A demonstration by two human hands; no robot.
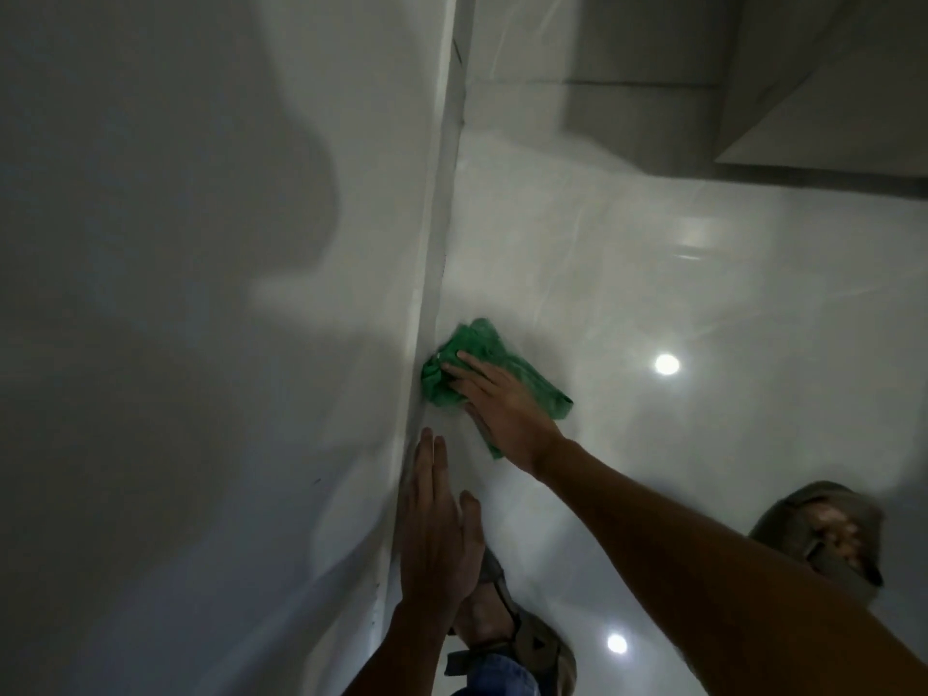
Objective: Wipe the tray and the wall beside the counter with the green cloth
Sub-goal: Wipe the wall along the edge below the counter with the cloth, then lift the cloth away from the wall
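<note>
The green cloth lies bunched on the glossy white floor, pushed against the foot of the white wall on the left. My right hand presses flat on top of the cloth, fingers pointing toward the wall's base. Closer to me, my left hand rests flat with fingers together against the lower wall, holding nothing. No tray is in view.
The skirting strip runs along the wall's base up the frame. Grey cabinet fronts stand at the top right. My sandalled feet are on the floor near the bottom. Ceiling lights reflect in the tiles.
</note>
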